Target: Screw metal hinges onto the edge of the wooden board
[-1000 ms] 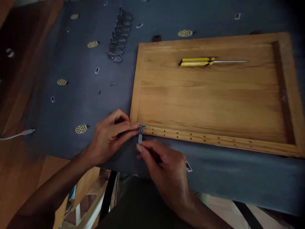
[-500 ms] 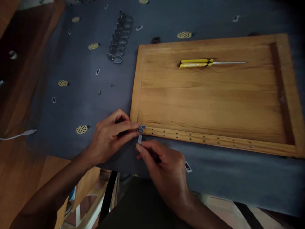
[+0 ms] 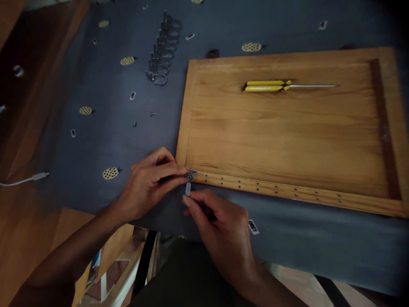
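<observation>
My left hand (image 3: 150, 181) is closed, thumb and fingertips pinching a small metal hook (image 3: 191, 174) by its plate with holes. The plate lies at the left end of the near rail of a wooden panel (image 3: 271, 140). My right hand (image 3: 222, 230) is also closed, its thumb and forefinger gripping the pale lower end of this hook just off the rail's edge. Small dark holes run in pairs along the rail to the right. A screwdriver (image 3: 266, 86) with a yellow and black handle lies on the panel.
Several similar metal hooks (image 3: 164, 49) stand in a row beyond the panel's left side. Two small screws (image 3: 152, 114) lie on the dark patterned tablecloth (image 3: 105, 85). At the left edge is a white cable plug (image 3: 40, 175). A dark block (image 3: 213, 53) touches the panel's far edge.
The view has shifted slightly, so the panel and screwdriver appear a little further right. Both hands keep their hold on the hook at the rail's left end.
</observation>
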The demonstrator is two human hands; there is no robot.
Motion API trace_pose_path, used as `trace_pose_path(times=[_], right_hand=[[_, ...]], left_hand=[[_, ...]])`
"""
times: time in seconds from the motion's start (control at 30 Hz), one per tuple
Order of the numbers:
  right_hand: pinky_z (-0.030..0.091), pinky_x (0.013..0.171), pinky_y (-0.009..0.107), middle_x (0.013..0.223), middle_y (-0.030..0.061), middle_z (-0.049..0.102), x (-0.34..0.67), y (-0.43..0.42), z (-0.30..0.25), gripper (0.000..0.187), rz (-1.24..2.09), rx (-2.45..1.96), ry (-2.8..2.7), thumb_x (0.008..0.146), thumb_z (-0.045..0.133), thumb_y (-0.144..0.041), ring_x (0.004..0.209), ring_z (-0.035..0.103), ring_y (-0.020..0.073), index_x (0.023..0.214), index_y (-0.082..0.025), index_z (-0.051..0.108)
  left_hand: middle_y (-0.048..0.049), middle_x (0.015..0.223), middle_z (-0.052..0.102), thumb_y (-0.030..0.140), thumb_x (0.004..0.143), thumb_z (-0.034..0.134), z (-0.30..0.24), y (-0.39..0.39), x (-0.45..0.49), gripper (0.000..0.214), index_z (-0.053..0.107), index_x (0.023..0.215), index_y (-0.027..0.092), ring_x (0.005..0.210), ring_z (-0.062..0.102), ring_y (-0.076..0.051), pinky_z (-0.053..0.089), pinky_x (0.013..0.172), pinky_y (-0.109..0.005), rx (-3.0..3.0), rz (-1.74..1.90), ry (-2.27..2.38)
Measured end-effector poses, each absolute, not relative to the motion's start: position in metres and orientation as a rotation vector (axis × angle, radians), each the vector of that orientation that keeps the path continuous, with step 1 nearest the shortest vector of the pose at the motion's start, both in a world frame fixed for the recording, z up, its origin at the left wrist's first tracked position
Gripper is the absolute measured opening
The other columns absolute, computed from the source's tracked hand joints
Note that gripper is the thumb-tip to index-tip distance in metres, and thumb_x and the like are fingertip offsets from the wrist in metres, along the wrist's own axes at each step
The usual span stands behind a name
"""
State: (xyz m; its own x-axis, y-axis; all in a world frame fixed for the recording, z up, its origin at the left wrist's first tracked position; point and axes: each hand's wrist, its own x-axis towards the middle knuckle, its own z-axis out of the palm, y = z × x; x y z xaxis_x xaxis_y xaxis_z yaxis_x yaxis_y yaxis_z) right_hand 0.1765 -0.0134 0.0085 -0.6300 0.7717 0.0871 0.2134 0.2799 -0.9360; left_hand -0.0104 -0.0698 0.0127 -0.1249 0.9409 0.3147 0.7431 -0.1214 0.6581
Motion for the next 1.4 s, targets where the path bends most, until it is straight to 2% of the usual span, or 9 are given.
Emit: trace_pose_path(times=[1.17, 1.4], right_hand=[[0.05, 0.051, 0.02, 0.065, -0.0033, 0.074, 0.1775, -0.0169, 0.0101, 0.017, 1.361, -0.907, -2.0, 0.101, 0.067, -0.019, 0.052, 0.068, 0.0105, 0.085, -0.02, 0.073], [0.05, 0.051, 0.019, 0.065, -0.0036, 0.073, 0.1774, -0.0165, 0.011, 0.018, 1.348, -0.89, -2.025, 0.101, 0.066, -0.02, 0.05, 0.067, 0.0098, 0.084, -0.02, 0.071]], left_hand=[[-0.0001, 0.091, 0.062, 0.031, 0.102, 0.073, 0.0102, -0.0708, -0.0108, 0.012, 0.08, 0.111, 0.025, 0.075, 0.056, -0.01, 0.049, 0.063, -0.02, 1.801, 1.115, 1.864], [0.0006, 0.091, 0.061, 0.031, 0.102, 0.074, 0.0108, -0.0693, -0.0122, 0.013, 0.08, 0.11, 0.022, 0.076, 0.057, -0.009, 0.049, 0.065, -0.019, 1.827, 1.115, 1.835]])
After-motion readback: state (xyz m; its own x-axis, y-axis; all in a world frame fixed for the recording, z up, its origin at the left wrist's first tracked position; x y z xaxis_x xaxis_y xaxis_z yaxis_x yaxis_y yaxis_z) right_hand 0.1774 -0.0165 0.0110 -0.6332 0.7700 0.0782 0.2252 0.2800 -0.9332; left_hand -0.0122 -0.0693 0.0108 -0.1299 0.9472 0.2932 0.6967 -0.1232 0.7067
